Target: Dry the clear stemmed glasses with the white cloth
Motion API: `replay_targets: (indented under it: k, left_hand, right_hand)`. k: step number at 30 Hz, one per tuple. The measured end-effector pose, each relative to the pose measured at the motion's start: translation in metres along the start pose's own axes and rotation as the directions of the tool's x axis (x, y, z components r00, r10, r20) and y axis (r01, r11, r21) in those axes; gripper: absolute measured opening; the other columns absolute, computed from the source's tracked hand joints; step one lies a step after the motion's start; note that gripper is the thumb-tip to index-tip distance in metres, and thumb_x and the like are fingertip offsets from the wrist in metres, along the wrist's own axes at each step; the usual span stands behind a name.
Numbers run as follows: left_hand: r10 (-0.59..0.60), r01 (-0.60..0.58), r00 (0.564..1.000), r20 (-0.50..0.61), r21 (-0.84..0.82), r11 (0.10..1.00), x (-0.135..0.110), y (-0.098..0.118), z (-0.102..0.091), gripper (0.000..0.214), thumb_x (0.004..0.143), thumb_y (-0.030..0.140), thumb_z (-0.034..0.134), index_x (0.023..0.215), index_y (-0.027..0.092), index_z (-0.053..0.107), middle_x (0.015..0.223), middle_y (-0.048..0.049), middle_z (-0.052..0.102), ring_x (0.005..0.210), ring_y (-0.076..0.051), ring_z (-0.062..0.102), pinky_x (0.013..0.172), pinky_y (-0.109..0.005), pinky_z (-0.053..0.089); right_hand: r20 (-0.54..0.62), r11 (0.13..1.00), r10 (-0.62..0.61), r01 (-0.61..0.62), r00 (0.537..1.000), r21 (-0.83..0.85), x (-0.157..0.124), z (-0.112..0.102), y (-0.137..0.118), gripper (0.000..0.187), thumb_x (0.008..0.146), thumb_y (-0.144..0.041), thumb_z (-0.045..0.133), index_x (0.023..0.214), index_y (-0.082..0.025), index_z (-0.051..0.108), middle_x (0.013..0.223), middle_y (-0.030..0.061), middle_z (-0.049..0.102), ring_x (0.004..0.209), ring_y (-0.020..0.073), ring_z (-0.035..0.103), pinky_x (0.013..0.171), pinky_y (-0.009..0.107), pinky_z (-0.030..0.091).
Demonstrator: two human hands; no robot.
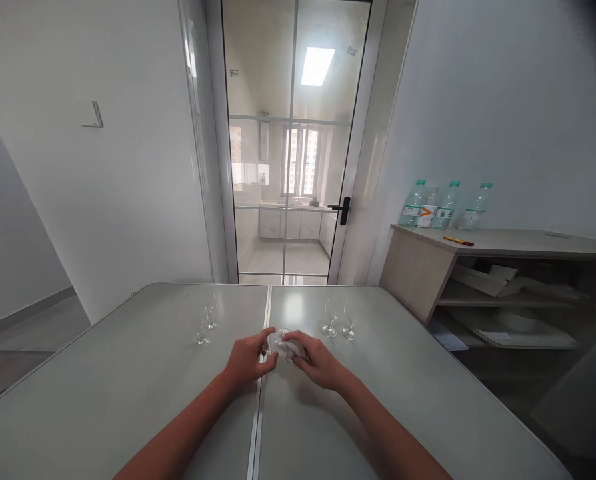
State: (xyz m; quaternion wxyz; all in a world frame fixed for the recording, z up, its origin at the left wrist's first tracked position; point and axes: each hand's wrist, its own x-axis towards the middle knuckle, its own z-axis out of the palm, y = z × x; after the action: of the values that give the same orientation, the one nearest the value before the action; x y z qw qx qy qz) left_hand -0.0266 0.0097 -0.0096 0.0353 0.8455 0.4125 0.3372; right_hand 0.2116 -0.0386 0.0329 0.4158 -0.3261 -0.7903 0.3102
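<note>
- A white wad point(281, 343), crumpled cloth or tissue by its look, sits low over the middle of the tabletop point(128, 387), just beside the centre seam point(257, 427) and nearer the far edge than the near one.
- The left hand point(248, 360) grips it from one side and the right hand point(318, 363) from the other. The fingers point(298, 341) of both are curled closed around it. Whether anything is wrapped inside cannot be told.
- Judged from this two-handed grip, the work stands at the stage of bunching or kneading the wad between the palms.
- Two small stemmed glasses point(204, 331) stand upright toward the far left edge, apart from the left hand.
- Another pair of stemmed glasses point(331, 319) stands upright just beyond the right hand, near it but not touching.
- With that pair so near, any next move calls for a short, controlled reach that keeps the knuckles off the thin stems.
- Beyond the far edge, a glass door point(258, 200) with a black handle point(342, 209) shows a kitchen behind it.
- To the right, a shelf unit point(418, 267) carries water bottles point(445, 205).
</note>
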Motion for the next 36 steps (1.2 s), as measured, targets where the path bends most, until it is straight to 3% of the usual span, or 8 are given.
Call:
replay_targets:
  k: [4,10,16,22,25,28,32,36]
  left_hand:
    - [0.122,-0.121,0.993,-0.001,0.125,0.985,0.0,0.001,-0.003,0.059,0.076,0.034,0.066,0.133,0.025,0.058,0.08,0.0003,0.075,0.065,-0.019,0.069,0.061,-0.027,0.047]
    - [0.173,-0.167,0.984,-0.035,0.134,0.977,0.003,0.002,-0.007,0.059,0.082,0.036,0.063,0.139,0.024,0.053,0.086,-0.0023,0.076,0.07,-0.019,0.071,0.065,-0.028,0.05]
    - [0.214,-0.198,0.976,-0.047,0.228,0.953,0.003,0.001,-0.003,0.062,0.082,0.039,0.064,0.141,0.025,0.055,0.08,-0.0034,0.075,0.067,-0.019,0.07,0.061,-0.027,0.048]
    - [0.246,-0.233,0.969,-0.015,0.269,0.935,0.002,0.004,-0.002,0.058,0.079,0.038,0.065,0.135,0.023,0.06,0.075,-0.0032,0.074,0.063,-0.02,0.067,0.059,-0.028,0.046]
    - [0.26,-0.249,0.966,-0.002,0.274,0.929,0.001,0.004,-0.002,0.058,0.077,0.037,0.065,0.133,0.023,0.061,0.072,-0.0025,0.073,0.06,-0.02,0.066,0.058,-0.029,0.045]
    - [0.29,-0.281,0.957,0.005,0.262,0.923,0.001,0.005,-0.001,0.059,0.078,0.037,0.065,0.135,0.023,0.06,0.075,-0.0027,0.074,0.06,-0.02,0.066,0.059,-0.029,0.046]
    - [0.303,-0.29,0.953,-0.008,0.272,0.918,0.004,0.007,-0.001,0.059,0.081,0.037,0.064,0.137,0.023,0.059,0.077,-0.0035,0.074,0.063,-0.02,0.067,0.06,-0.028,0.047]
    - [0.229,-0.224,0.973,-0.007,0.177,0.958,0.004,0.008,-0.004,0.06,0.076,0.036,0.067,0.134,0.024,0.06,0.08,-0.0028,0.075,0.064,-0.019,0.068,0.061,-0.027,0.046]
  right_hand:
    - [0.085,0.989,0.107,-0.115,0.991,0.089,-0.002,-0.001,0.007,0.033,0.085,-0.013,0.059,0.115,-0.025,0.066,0.086,-0.0019,0.063,0.073,0.015,0.053,0.067,0.026,0.042]
    - [-0.036,0.993,-0.007,0.012,0.999,0.12,0.001,-0.005,0.012,0.032,0.09,-0.021,0.058,0.116,-0.026,0.076,0.121,0.0068,0.061,0.08,0.0158,0.06,0.07,0.03,0.05]
    - [-0.215,0.997,0.071,-0.071,0.974,0.01,0.001,-0.003,0.024,0.024,0.09,-0.026,0.062,0.107,-0.022,0.079,0.075,0.0013,0.069,0.064,0.0166,0.059,0.065,0.029,0.048]
    - [0.155,0.996,0.056,-0.065,0.986,0.053,-0.002,-0.013,0.003,0.032,0.09,-0.026,0.061,0.12,-0.024,0.074,0.087,0.0006,0.07,0.071,0.0162,0.06,0.068,0.028,0.048]
    - [0.252,0.968,0.141,-0.186,0.957,0.168,-0.002,-0.018,-0.004,0.032,0.087,-0.03,0.067,0.117,-0.022,0.073,0.088,0.0021,0.068,0.071,0.0164,0.06,0.062,0.026,0.048]
    - [0.332,0.813,0.268,-0.397,0.904,0.427,-0.002,-0.018,0.001,0.03,0.088,-0.039,0.068,0.109,-0.018,0.072,0.078,0.0021,0.062,0.057,0.0131,0.056,0.05,0.024,0.044]
    - [0.297,0.573,0.353,-0.456,0.887,0.681,0.0,-0.013,0.009,0.031,0.084,-0.043,0.073,0.098,-0.015,0.073,0.071,0.0008,0.055,0.055,0.0098,0.05,0.05,0.022,0.042]
    - [0.278,0.714,0.304,-0.411,0.911,0.567,0.0,-0.013,0.006,0.038,0.084,-0.044,0.074,0.11,-0.017,0.073,0.077,0.0018,0.06,0.058,0.0111,0.051,0.051,0.023,0.045]
